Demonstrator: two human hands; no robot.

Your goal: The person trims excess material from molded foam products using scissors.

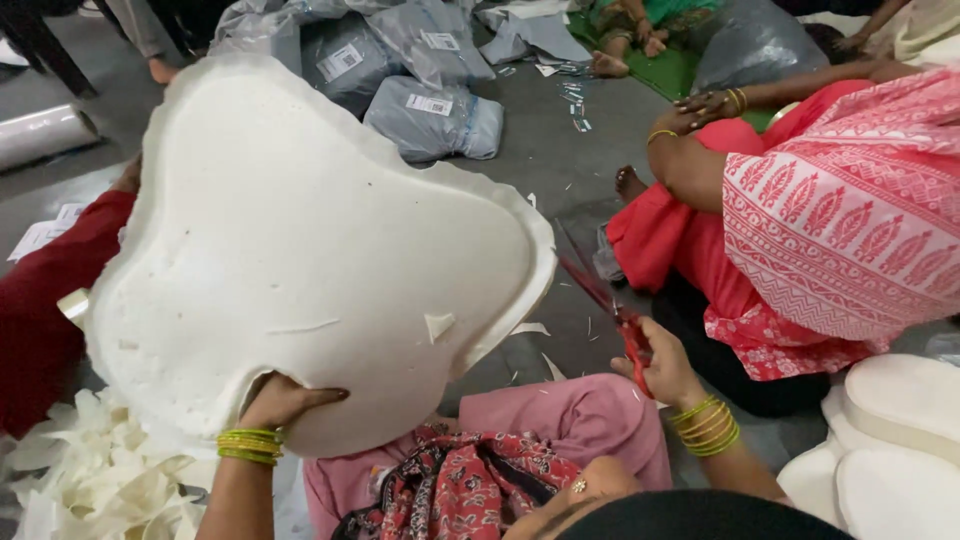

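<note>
Grey concrete floor [540, 160], several people seated on it at work. Far side: grey plastic mailer bags [432, 118] heaped together, a green mat [665, 72] beyond them. Far left, a roll of clear film [42, 133].

Left hand [285, 400] — fingers closed around the near edge of a large white foam sheet [300, 260], thumb on the upper face, the rest curled under and hidden. Sheet is held up off the floor in front of the person, filling the left and centre of the view. Its outline is lobed, roughly heart-like; long axis runs from far left to near right, the blunt right lobe pointing toward the scissors.

Right hand [665, 370] — clenched on the handles of red scissors [605, 305]. Blades point far-left, tips just beside the sheet's right edge; whether the blades are parted I cannot tell.

Near left, a pile of white foam trimmings [95, 480]. Near right, stacked cut foam pieces [900, 440]. Right of the scissors sits a co-worker in pink patterned cloth [850, 230].
</note>
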